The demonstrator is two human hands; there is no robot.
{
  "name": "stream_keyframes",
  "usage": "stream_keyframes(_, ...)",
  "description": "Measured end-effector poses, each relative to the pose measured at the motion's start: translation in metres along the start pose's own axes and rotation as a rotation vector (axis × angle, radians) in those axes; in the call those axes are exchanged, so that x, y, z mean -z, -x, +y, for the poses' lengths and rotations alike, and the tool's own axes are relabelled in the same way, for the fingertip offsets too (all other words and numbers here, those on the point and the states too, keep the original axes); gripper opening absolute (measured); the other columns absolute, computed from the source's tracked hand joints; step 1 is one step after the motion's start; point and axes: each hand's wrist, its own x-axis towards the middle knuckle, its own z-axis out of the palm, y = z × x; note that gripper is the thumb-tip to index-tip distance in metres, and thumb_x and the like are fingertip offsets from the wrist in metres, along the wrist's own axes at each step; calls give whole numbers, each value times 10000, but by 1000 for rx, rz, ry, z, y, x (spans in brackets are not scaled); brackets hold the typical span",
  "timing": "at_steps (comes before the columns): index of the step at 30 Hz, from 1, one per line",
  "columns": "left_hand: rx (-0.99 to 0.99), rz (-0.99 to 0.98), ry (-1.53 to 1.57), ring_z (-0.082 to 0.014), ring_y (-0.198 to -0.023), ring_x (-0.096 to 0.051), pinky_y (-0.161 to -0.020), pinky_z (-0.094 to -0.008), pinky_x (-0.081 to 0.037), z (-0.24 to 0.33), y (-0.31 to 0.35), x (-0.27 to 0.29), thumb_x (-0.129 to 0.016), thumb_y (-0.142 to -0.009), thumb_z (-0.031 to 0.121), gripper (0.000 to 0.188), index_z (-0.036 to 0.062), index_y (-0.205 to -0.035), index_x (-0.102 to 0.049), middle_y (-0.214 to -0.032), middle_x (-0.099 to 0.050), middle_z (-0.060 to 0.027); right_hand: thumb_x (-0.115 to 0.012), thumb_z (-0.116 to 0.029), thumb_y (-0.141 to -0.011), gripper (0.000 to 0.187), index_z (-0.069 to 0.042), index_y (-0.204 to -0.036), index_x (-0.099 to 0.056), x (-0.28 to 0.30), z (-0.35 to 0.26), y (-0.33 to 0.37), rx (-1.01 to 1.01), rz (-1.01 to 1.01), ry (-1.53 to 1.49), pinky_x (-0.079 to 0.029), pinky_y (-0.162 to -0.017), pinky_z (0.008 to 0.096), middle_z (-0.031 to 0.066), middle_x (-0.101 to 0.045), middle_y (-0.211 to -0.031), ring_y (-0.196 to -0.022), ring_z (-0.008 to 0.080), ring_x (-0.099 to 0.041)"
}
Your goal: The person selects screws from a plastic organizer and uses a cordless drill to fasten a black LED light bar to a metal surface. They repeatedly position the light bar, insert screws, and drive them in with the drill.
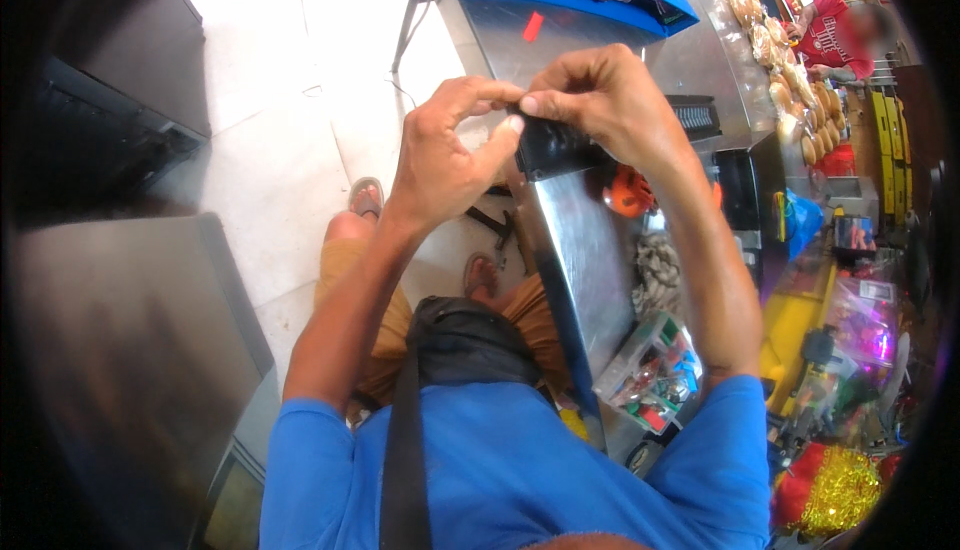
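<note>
Brushed metal, pale and streaked with reflections, faces the worktop (575, 250), and at its left edge sits one glossy black piece (550, 150), box-like with a raised, uneven surface, directly below the two bare hands. The left hand (437, 155) comes up from below with its wrist nearly straight, index finger arched over and thumb stretched toward the same spot, the two leaving a rounded opening between them. The right hand (605, 95) reaches over from the other side, wrist bent, forearm slanting across the worktop, fingers curled and thumb pointing left. Both sets of fingertips meet just above the black piece's upper left corner; whether either grip is clamped on a small dark part there or merely touching it, I cannot tell. Beyond the hands lie one small, flat red strip (533, 27) and one long blue housing (640, 12), its open side showing loose thin wires. To the right are one black ribbed block (695, 118) and one rounded orange object (628, 192), smooth and shiny. Nearer the body come one crumpled grey cloth (656, 275), soft and folded, and one clear plastic box (618, 390) of small parts in red, green, blue and white, too jumbled to count.
</note>
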Motion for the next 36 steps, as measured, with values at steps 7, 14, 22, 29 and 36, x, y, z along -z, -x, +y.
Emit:
stream_keyframes(7, 29, 32, -43, -158, -943, -714, -868, -306, -603, -3, -9, -3, -778, -905, 53, 110, 20, -1010, -768, -1018, -728, -98, -896, -287, -791, 332, -14, -948, -792, 5, 5, -4, -59, -22, -58, -549, -680, 324, 76, -747, -793, -733, 141, -686)
stream_keyframes(14, 30, 89, 5, -158, -938, -717, -848, -292, -608, -6, -3, -7, -766, -903, 12, 113, 5, -1016, -765, -1011, -733, -106, -938, -176, -650, 887, -23, -1421, -529, 55, -6, 86, 71, 100, 210, -514, -1028, 417, 177, -667, -1293, -1207, 287, -635)
stream_keyframes(22, 36, 65, 122, -155, -920, -719, -834, -277, -620, -14, -5, -12, -746, -903, -31, 109, -27, -1012, -750, -1008, -725, -109, -726, 57, -706, 947, -46, -1561, -333, 16, 60, 119, -48, 299, 407, -433, -1143, 445, 231, -477, -1492, -1364, 398, -514)
stream_keyframes(29, 68, 67, 164, -145, -924, -712, -816, -272, -621, -11, -4, -11, -738, -911, -33, 98, -30, -1008, -751, -987, -722, -98, -801, 26, -812, 663, -46, -1419, -545, 64, 22, 112, 113, 314, 170, -560, -900, 334, 104, -698, -1167, -1015, 171, -680)
stream_keyframes(36, 71, 92, 154, -139, -918, -712, -808, -267, -619, -9, -2, -10, -751, -907, -13, 104, -16, -1010, -764, -994, -728, -91, -815, -16, -850, 374, -31, -1202, -688, 99, -59, 108, -232, 101, -101, -577, -753, 308, 35, -732, -970, -824, 118, -662)
